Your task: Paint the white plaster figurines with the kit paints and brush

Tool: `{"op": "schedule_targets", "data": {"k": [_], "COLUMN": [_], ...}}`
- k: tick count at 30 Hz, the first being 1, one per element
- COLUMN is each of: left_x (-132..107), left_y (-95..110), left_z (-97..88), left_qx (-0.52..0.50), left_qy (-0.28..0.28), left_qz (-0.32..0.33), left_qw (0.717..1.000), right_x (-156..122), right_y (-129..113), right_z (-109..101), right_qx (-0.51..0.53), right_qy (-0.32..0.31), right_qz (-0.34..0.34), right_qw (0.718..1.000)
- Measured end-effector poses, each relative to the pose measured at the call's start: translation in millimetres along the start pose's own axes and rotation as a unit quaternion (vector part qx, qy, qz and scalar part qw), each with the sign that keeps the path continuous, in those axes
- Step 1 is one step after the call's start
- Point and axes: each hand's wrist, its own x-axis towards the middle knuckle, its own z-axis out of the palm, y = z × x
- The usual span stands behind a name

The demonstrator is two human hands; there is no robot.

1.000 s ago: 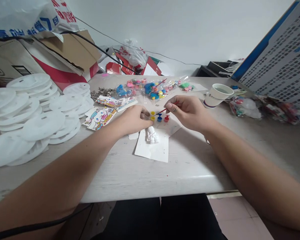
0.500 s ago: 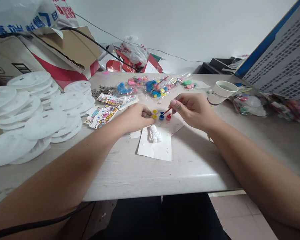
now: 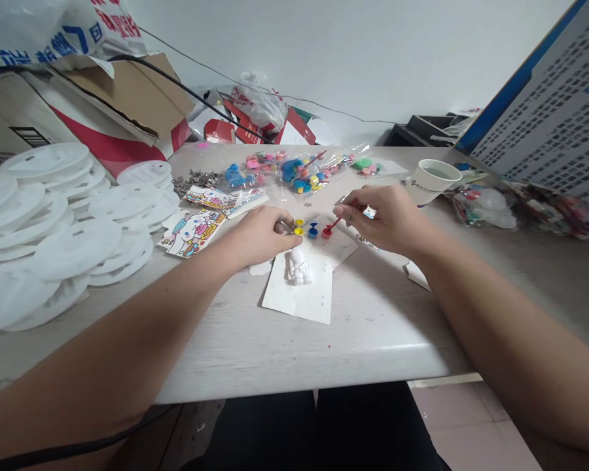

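Note:
My left hand (image 3: pixel 260 233) pinches the yellow end of a small strip of paint pots (image 3: pixel 313 229), which has a yellow, a blue and a red pot. My right hand (image 3: pixel 390 217) is closed on a thin red paintbrush (image 3: pixel 332 224) whose tip touches the red pot. Just in front of the pots a small white unpainted figurine (image 3: pixel 299 266) lies on a white sheet of paper (image 3: pixel 299 296) on the table (image 3: pixel 294 340).
Stacks of white plastic discs (image 3: pixel 53 229) fill the left side. Printed cartoon cards (image 3: pixel 196 229), clear bags of coloured pieces (image 3: pixel 294 171) and a paper cup (image 3: pixel 432 181) lie beyond the hands. Cardboard boxes stand at back left, a patterned box at right.
The brush tip has shifted from the blue pot to the red pot as my right hand moved slightly right. My left hand stays on the pot strip.

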Motion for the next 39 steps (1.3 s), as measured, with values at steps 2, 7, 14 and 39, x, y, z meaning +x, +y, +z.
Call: {"op": "schedule_targets", "data": {"k": [2, 7, 14, 39], "left_x": [0, 1, 1, -1], "left_y": [-1, 0, 0, -1], "left_z": [0.8, 1.2, 0.5, -2.0], "left_qx": [-0.002, 0.001, -0.002, 0.006], "left_qy": [0.002, 0.006, 0.007, 0.009], "left_qz": [0.002, 0.007, -0.004, -0.004], "left_qw": [1.0, 1.0, 1.0, 1.0], "right_x": [-1, -3, -3, -2], "right_y": [-1, -3, -3, 15], "right_z": [0, -3, -4, 1], "right_qx": [-0.017, -0.035, -0.03, 0.028], "right_qy": [-0.004, -0.001, 0.015, 0.001], "right_qz": [-0.015, -0.032, -0.036, -0.003], "right_qw": [1.0, 0.999, 0.999, 1.0]}}
